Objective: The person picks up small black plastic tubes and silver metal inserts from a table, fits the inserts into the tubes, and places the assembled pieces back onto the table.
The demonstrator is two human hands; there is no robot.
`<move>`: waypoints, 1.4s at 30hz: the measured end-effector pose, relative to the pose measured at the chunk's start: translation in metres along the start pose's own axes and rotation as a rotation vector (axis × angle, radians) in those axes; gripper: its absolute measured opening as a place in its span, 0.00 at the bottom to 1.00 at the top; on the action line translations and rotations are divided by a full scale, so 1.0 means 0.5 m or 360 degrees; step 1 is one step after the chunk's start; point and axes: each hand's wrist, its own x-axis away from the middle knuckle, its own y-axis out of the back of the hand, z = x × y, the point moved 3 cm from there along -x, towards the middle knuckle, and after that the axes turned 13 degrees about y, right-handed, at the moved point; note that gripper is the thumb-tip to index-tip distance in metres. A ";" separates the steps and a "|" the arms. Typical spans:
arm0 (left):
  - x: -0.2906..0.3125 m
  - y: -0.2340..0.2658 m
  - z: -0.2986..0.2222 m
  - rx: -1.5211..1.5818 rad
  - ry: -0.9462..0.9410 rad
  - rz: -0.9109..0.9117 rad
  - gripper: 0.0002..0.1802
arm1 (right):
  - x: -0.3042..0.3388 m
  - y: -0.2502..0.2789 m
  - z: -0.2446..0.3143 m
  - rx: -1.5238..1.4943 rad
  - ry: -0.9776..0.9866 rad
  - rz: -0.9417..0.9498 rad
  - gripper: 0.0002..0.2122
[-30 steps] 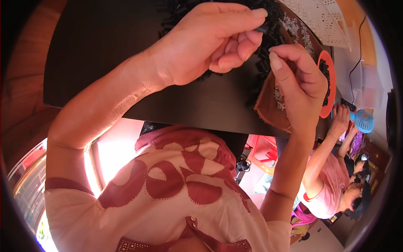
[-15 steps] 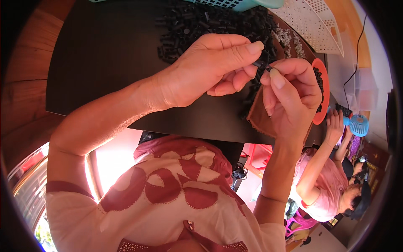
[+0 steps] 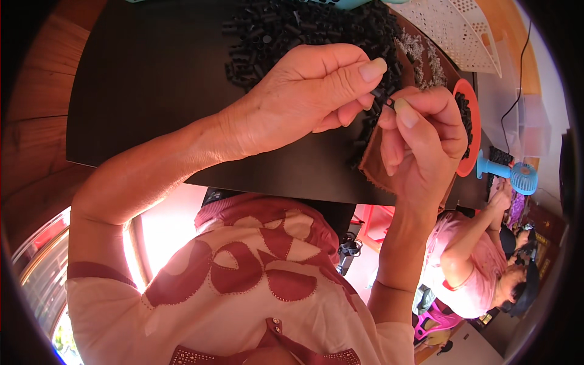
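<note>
Above the near right part of the dark table, my two hands meet at the fingertips. My left hand (image 3: 322, 91) is closed in a pinch on a small black tube (image 3: 378, 94), most of it covered by the fingers. The thumb and forefinger of my right hand (image 3: 426, 134) are pinched together at the tube's right end. Whatever sits between them is tiny and dark, and I cannot make out its kind. Behind my hands lies a large heap of similar black tubes (image 3: 286, 30). Small silvery pieces (image 3: 417, 55) are spread to the right of the heap.
A coral-red bowl (image 3: 475, 131) with black pieces inside stands by my right hand. Brown cloth (image 3: 376, 179) lies beneath that hand. At the back are a teal basket (image 3: 350, 3) and a white perforated tray (image 3: 453, 36). A blue handheld fan (image 3: 523, 178) and another person (image 3: 468, 255) are at the right.
Both hands keep their pinch, with only slight shifts of the fingers. At the right, the other person's hands have drawn away from the table edge, uncovering the blue fan's handle.
</note>
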 end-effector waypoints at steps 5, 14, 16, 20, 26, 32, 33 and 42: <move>-0.003 -0.002 0.004 -0.0134 -0.0026 0.0006 0.18 | 0.005 -0.003 0.001 0.0002 0.0005 -0.0026 0.02; 0.013 -0.005 0.010 -0.0400 -0.0307 -0.0046 0.17 | 0.032 -0.026 0.007 0.0135 0.0102 -0.0061 0.01; 0.020 -0.006 0.008 -0.0455 -0.0394 -0.0067 0.16 | 0.040 -0.034 0.007 0.0067 0.0096 -0.0118 0.01; 0.028 -0.006 0.012 -0.0490 -0.0449 -0.0101 0.14 | 0.052 -0.044 0.001 0.0033 0.0143 -0.0153 0.01; 0.024 -0.002 0.020 -0.0458 -0.0577 -0.0081 0.14 | 0.057 -0.047 -0.007 -0.0269 0.0042 -0.0290 0.01; 0.035 -0.006 0.004 -0.0672 -0.0700 -0.0112 0.12 | 0.063 -0.055 0.003 -0.0169 0.0100 -0.0265 0.01; 0.034 -0.006 0.003 -0.0717 -0.0763 -0.0136 0.12 | 0.063 -0.057 0.002 -0.0185 0.0096 -0.0254 0.01; 0.021 -0.006 -0.007 -0.0338 -0.0380 0.0033 0.16 | 0.052 -0.043 0.000 -0.0017 0.0130 -0.0093 0.02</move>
